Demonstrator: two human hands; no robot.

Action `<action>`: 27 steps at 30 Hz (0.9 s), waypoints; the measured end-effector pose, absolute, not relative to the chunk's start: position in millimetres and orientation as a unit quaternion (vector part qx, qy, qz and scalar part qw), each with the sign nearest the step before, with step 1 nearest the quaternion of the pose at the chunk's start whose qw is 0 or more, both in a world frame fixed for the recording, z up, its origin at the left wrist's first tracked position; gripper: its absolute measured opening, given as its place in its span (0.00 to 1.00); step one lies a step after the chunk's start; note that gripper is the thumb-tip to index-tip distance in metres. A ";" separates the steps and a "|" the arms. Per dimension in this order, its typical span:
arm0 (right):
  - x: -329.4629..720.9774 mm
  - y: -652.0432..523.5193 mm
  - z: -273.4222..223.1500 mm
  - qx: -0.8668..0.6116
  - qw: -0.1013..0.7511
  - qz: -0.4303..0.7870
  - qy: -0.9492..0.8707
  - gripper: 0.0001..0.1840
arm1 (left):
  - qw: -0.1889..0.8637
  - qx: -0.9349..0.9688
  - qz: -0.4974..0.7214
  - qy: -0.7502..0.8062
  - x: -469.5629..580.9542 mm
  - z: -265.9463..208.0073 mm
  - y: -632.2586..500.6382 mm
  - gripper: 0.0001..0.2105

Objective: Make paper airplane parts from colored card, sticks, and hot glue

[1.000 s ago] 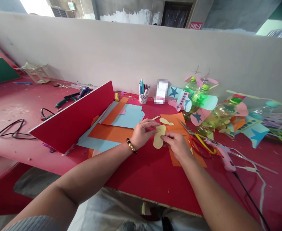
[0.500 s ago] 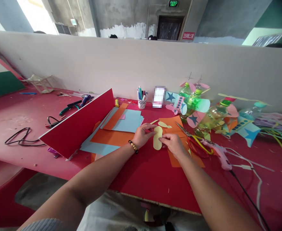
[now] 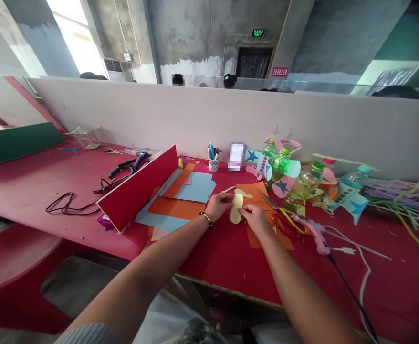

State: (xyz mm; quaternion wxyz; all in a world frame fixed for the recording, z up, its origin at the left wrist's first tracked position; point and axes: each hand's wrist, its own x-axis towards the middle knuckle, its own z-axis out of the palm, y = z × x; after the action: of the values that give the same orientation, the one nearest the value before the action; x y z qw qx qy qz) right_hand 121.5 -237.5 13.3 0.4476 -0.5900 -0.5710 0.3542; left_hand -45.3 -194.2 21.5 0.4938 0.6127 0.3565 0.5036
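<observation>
A pale yellow paper cutout [image 3: 236,210], long with rounded ends, is held above the red table [image 3: 216,253]. My left hand [image 3: 219,206] pinches its left edge near the top; a beaded bracelet circles that wrist. With thumb and fingers, my right hand [image 3: 254,217] grips the cutout's right edge. Just behind it lies another pale yellow cutout [image 3: 244,193], partly over orange paper [image 3: 254,187]. Scissors [image 3: 288,222] with red and yellow handles rest to the right of my right hand, beside a pink glue gun [image 3: 317,234].
Blue paper sheets [image 3: 195,186] and orange strips lie at left, beside an upright red board [image 3: 138,191]. A pen cup [image 3: 214,165] and a phone [image 3: 236,156] stand at the back. Plastic bottles [image 3: 304,186] with paper wings and bundled coloured sticks [image 3: 399,191] occupy the right. A white cable trails there.
The camera view has tilted up and shifted left, showing more of the wall beyond the partition. Both hands still hold the yellow cutout, which looks slightly turned.
</observation>
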 end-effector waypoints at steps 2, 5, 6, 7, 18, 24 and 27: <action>122.1 -238.6 11.4 -0.591 0.456 0.347 -0.567 0.16 | 0.499 0.596 0.518 0.357 -37.9 16.8 -197.8 0.15; 122.2 -240.8 9.9 -0.592 0.470 0.339 -0.560 0.16 | 0.501 0.567 0.545 0.362 -31.1 8.3 -205.2 0.16; 122.1 -241.5 9.8 -0.592 0.474 0.339 -0.557 0.16 | 0.500 0.561 0.551 0.363 -30.5 6.3 -207.6 0.16; 121.9 -242.2 9.9 -0.591 0.478 0.340 -0.553 0.16 | 0.499 0.557 0.555 0.363 -30.7 5.0 -209.8 0.16; 120.4 -249.0 15.9 -0.584 0.492 0.387 -0.517 0.17 | 0.485 0.598 0.545 0.333 -39.8 11.1 -218.7 0.16; 119.8 -252.0 19.4 -0.576 0.493 0.401 -0.515 0.16 | 0.500 0.573 0.558 0.331 -46.0 12.6 -214.4 0.10; 119.3 -253.2 20.3 -0.572 0.488 0.407 -0.519 0.16 | 0.508 0.570 0.555 0.330 -47.3 14.2 -213.0 0.12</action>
State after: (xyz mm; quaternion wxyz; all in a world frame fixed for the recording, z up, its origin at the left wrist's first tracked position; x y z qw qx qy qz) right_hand 119.3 -253.2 20.3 0.4875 -0.5722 -0.5190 0.4070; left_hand -47.3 -213.0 14.2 0.5082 0.5695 0.3300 0.5554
